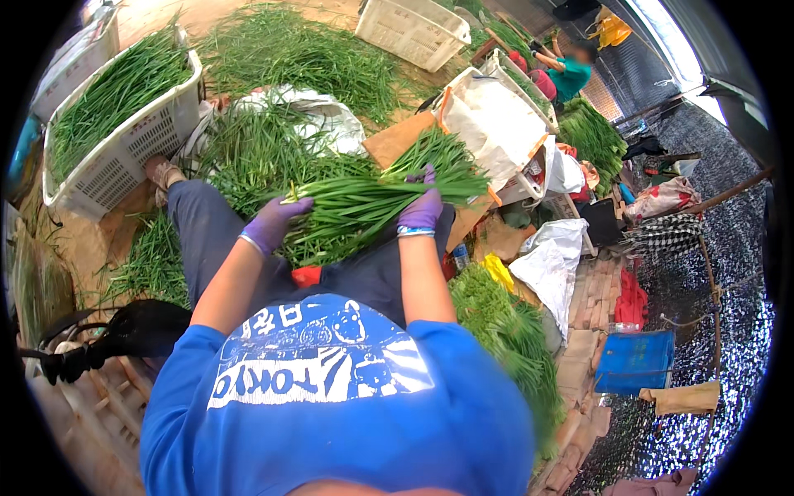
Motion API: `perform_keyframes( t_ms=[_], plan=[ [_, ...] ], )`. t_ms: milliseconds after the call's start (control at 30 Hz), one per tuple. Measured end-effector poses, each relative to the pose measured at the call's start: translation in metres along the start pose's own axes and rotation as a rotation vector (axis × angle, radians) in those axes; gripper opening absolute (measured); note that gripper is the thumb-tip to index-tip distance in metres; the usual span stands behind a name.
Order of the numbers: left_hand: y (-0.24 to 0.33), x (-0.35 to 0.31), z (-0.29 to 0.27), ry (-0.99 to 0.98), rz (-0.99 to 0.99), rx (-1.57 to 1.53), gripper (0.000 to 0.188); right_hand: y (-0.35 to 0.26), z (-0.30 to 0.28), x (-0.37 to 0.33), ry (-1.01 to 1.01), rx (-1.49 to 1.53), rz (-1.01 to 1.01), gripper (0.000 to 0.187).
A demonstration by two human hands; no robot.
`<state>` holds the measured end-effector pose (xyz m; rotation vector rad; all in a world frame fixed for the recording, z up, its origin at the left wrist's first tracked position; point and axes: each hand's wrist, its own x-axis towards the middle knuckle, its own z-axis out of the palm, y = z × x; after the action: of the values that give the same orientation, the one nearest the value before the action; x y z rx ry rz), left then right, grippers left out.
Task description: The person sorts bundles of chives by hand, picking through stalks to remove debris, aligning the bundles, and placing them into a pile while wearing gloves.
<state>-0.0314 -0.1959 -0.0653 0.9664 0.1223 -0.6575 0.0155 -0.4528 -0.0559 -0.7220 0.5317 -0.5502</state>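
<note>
A long bunch of green garlic chives lies sideways across both my hands, above my lap. My left hand, in a purple glove, is closed around the stalk ends, where a few pale tips poke out. Farther along the leaves, my right hand, gloved the same way, grips the bunch, its fingers partly hidden by leaves. The leafy tips spread out to the right, past the right hand. Beneath and beyond the bunch, loose chives are heaped over a white sack between my legs.
At the left stands a white plastic crate full of chives. Another white crate sits at the far side by a grass-like heap. More chives lie at my right. A co-worker in green works at the far right; a blue box stands right.
</note>
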Motion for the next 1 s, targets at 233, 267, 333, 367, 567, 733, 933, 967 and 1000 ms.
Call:
perform_keyframes(
  t_ms=[233, 267, 333, 367, 567, 733, 933, 967, 1000],
  plan=[
    [0.002, -0.016, -0.003, 0.002, 0.275, 0.160, 0.028, -0.021, 0.016, -0.020, -0.122, 0.035, 0.071, 0.017],
    [0.003, -0.021, -0.004, 0.012, 0.297, 0.188, 0.028, -0.022, 0.014, -0.021, -0.147, 0.039, 0.096, 0.017],
    [0.001, -0.031, -0.008, 0.014, 0.341, 0.242, 0.028, -0.028, 0.018, -0.029, -0.193, 0.045, 0.130, 0.016],
    [0.001, -0.034, -0.012, 0.044, 0.436, 0.278, 0.027, -0.028, 0.022, -0.033, -0.191, 0.065, 0.133, 0.014],
    [-0.015, -0.043, -0.011, 0.080, 0.383, -0.239, 0.019, -0.036, 0.030, -0.036, -0.240, 0.112, 0.139, 0.014],
    [-0.008, -0.056, -0.003, -0.060, 0.546, -0.218, 0.017, -0.051, 0.031, -0.050, -0.324, 0.120, 0.193, 0.010],
    [0.005, -0.045, -0.063, -0.537, 0.759, -0.716, 0.027, -0.100, 0.024, -0.041, -0.397, 0.157, 0.144, 0.013],
    [0.003, -0.044, -0.058, -0.448, 0.729, -0.496, 0.035, -0.100, 0.015, -0.031, -0.510, 0.188, 0.087, 0.015],
    [0.006, -0.050, -0.038, -0.365, 0.687, -0.276, 0.045, -0.101, 0.015, -0.033, -0.510, 0.142, 0.079, 0.014]
  ],
)
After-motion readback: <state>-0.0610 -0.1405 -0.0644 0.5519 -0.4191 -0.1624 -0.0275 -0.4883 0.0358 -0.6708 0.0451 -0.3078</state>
